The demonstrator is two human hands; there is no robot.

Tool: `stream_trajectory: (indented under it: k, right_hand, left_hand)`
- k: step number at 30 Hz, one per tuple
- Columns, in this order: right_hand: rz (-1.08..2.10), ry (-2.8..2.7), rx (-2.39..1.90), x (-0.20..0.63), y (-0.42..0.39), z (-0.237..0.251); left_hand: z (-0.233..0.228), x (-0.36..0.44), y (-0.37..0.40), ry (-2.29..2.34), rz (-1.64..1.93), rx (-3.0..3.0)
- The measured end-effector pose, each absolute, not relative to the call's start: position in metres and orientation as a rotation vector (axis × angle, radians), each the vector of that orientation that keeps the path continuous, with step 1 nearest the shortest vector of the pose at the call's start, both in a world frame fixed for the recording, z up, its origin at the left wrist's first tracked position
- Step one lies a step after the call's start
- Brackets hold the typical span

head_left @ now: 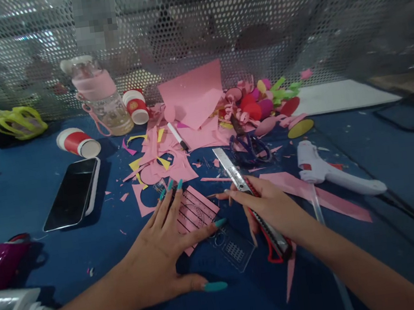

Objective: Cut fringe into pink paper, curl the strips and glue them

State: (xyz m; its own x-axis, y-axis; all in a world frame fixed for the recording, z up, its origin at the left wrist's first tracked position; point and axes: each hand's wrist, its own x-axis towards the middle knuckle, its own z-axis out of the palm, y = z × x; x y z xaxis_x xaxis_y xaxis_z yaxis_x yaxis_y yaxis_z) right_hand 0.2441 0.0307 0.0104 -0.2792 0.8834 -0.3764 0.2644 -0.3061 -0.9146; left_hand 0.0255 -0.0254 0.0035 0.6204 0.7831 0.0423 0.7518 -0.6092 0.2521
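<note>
Knife out, ruler pinned on pink paper.

From your head camera: your left hand (162, 251) lies flat with fingers spread, pressing a clear ruler (227, 243) over the slit pink paper (194, 209) so neither slides. At three o'clock of it, your right hand (270, 207) grips a utility knife (252, 199), blade pointing to eleven o'clock, off the sheet.

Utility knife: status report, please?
Right hand grips utility knife, blade out. Left hand flat on clear ruler over pink paper. Scraps around.

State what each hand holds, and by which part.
Right hand grips the utility knife around its handle, blade extended. Left hand holds nothing; it presses the clear ruler.
</note>
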Motion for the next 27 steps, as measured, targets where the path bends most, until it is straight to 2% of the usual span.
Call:
stream_trajectory:
  k: [6,15,27]
  right_hand:
    - [1.619,-1.416,-1.514,0.245,0.031,0.012]
    - [1.393,-1.36,-1.671,0.246,0.036,0.023]
    - [1.41,-1.324,-1.652,0.249,0.037,0.014]
  left_hand:
    - [0.002,0.026,-0.025,1.282,0.222,2.618]
    - [0.004,0.026,-0.025,1.285,0.228,2.612]
    - [0.004,0.027,-0.025,1.284,0.236,2.616]
